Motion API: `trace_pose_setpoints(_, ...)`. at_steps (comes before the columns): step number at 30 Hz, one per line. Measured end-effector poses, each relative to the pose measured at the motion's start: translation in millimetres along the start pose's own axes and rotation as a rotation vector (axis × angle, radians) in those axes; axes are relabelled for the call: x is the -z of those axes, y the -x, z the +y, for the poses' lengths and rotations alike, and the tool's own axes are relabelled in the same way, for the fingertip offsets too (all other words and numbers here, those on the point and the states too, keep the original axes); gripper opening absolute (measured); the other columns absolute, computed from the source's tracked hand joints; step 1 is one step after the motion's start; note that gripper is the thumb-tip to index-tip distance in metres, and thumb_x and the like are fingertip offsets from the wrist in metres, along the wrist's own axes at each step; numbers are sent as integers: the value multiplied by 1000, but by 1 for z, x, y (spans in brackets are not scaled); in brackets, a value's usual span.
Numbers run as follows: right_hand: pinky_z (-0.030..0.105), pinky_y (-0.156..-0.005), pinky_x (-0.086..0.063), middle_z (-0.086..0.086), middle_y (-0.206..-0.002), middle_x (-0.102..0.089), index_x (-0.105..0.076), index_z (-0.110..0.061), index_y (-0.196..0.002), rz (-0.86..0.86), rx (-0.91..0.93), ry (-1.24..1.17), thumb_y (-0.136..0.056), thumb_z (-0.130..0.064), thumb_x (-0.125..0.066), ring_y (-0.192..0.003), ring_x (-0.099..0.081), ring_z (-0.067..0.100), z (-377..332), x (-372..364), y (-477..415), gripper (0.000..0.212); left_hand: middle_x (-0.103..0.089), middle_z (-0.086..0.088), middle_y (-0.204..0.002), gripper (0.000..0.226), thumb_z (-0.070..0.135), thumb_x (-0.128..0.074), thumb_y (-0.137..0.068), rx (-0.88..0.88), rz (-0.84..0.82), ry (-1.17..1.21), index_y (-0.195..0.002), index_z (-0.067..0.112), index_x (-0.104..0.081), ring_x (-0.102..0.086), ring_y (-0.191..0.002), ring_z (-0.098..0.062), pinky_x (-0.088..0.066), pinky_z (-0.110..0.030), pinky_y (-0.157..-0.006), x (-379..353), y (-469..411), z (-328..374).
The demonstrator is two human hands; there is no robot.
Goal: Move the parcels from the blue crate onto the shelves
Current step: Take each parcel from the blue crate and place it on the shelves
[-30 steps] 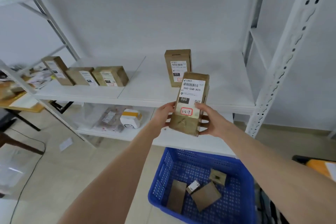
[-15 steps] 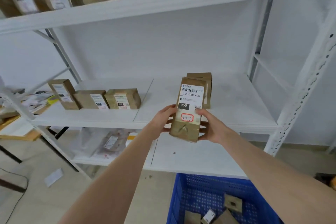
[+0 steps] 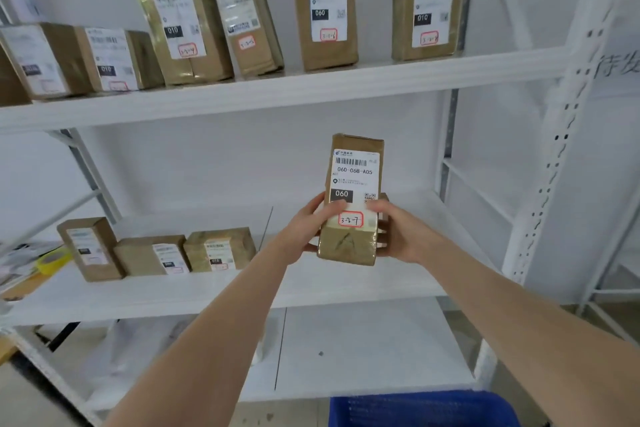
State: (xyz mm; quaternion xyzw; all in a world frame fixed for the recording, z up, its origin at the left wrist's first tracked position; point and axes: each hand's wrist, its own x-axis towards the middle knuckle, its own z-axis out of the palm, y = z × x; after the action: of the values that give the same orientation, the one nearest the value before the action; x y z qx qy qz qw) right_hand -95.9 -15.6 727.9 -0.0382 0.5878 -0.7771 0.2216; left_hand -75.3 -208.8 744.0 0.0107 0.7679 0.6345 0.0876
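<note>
**Item 1:** brown parcel (image 3: 353,184), label 060-06B-A05, red-boxed mark 3-2-7. We hold it upright w/ both hands, off the boards, in front of the middle shelf (image 3: 346,288).
- L hand (image 3: 304,229) grasps its left edge, thumb on the label.
- R hand (image 3: 405,232) grasps its right edge, thumb also on the label.

**Item 2:** three shelved parcels (image 3: 152,255), middle shelf, left part, side by side; the leftmost stands tallest.

**Item 3:** upper shelf (image 3: 277,90), w/ a row of labelled parcels (image 3: 325,7), most upright.

**Item 4:** blue crate (image 3: 422,407), bottom edge of view, only its rim seen; contents not visible to us.

**Item 5:** yellow tape roll (image 3: 52,260), far left.
</note>
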Motion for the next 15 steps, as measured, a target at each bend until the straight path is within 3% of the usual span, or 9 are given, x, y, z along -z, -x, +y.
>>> trace_pose_setpoints(2, 29, -57, -50, 0, -68, -64, -63, -20, -100, -1, 13, 4, -88, -36, -59, -53, -60, 15, -15, 3, 6, 20, -70, 8, -111, 67, 55, -67, -78, -55, 22, -8, -137, 41, -41, -66, -102, -16, -54, -41, -86, -7, 3, 18)
trace_pose_setpoints(3, 30, -61, -50, -1, -67, -62, -62, -21, -100, -4, 33, 19, -88, -37, -60, -50, -58, 14, -24, 3, 8, 20, -71, 8, -109, 64, 52, -67, -80, -87, 33, -15, -138, 41, -41, -67, -100, -15, -54, -39, -83, -10, 4, 28)
trace_pose_setpoints(6, 39, -70, -54, 5, -93, -71, -59, -26, -116, -8, 122, 72, -83, -34, -69, -70, -68, 21, -51, -1, 18, 35, -72, 7, -105, 62, 47, -67, -81, -160, 61, -30, -137, 41, -40, -68, -97, -14, -54, -39, -84, -17, 7, 58)
trace_pose_setpoints(9, 37, -65, -55, 4, -92, -73, -58, -25, -116, 37, 205, 110, -83, -27, -68, -76, -70, 22, -80, -6, 32, 34, -72, 5, -107, 76, 50, -71, -75, -219, 56, -47, -142, 41, -35, -68, -98, -14, -53, -43, -89, -23, 8, 88)
trace_pose_setpoints(15, 40, -71, -54, 5, -98, -69, -55, -25, -117, 107, 331, 140, -84, -26, -68, -91, -64, 26, -132, 0, 58, 36, -71, 3, -109, 73, 43, -69, -81, -323, 70, -70, -144, 38, -33, -69, -96, -15, -54, -37, -84, -43, 11, 147)
